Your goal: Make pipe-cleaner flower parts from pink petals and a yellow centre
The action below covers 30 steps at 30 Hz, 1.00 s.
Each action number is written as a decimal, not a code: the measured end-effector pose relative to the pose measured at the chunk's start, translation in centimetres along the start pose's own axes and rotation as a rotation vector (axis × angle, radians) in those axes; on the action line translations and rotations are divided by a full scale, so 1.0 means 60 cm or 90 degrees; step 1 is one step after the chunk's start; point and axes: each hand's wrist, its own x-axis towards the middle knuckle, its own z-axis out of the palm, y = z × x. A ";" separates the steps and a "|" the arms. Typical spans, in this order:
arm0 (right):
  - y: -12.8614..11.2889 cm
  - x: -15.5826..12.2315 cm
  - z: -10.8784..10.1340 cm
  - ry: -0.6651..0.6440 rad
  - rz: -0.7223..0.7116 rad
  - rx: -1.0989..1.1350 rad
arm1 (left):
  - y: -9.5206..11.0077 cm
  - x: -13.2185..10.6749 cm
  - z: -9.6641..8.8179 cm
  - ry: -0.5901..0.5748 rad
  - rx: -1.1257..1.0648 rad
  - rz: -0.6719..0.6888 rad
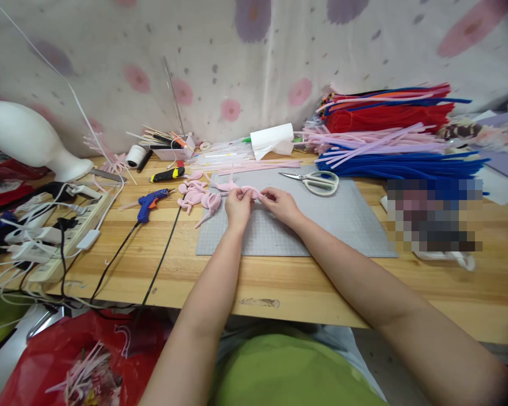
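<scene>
Over the grey cutting mat (pixel 322 237), both my hands pinch one pink pipe-cleaner piece (pixel 254 190) between them. My left hand (pixel 238 207) has its fingers closed on the left part of it. With thumb and fingertips together, my right hand (pixel 283 207) grips its right end. My fingers hide some of the piece. Several shaped pink pipe-cleaner pieces (pixel 193 194) lie left of my left hand, partly on the mat's corner. White-handled scissors (pixel 319 183) rest on the mat beyond my right hand.
A blue glue gun (pixel 148 204) and a yellow-black utility knife (pixel 167 174) lie at left, near a power strip (pixel 74 242) with tangled cables. Red, pink and blue pipe-cleaner bundles (pixel 402 164) are stacked at back right. A red bag of scraps (pixel 42 355) sits below the table edge.
</scene>
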 end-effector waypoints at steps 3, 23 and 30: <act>-0.002 -0.001 -0.002 0.045 0.024 -0.021 | -0.005 -0.005 0.007 -0.012 0.002 0.000; -0.018 -0.008 -0.007 0.187 -0.020 -0.173 | 0.016 -0.037 0.041 -0.031 -0.204 -0.143; -0.017 -0.011 0.001 0.072 -0.001 -0.144 | 0.003 -0.018 0.026 0.043 -0.077 -0.020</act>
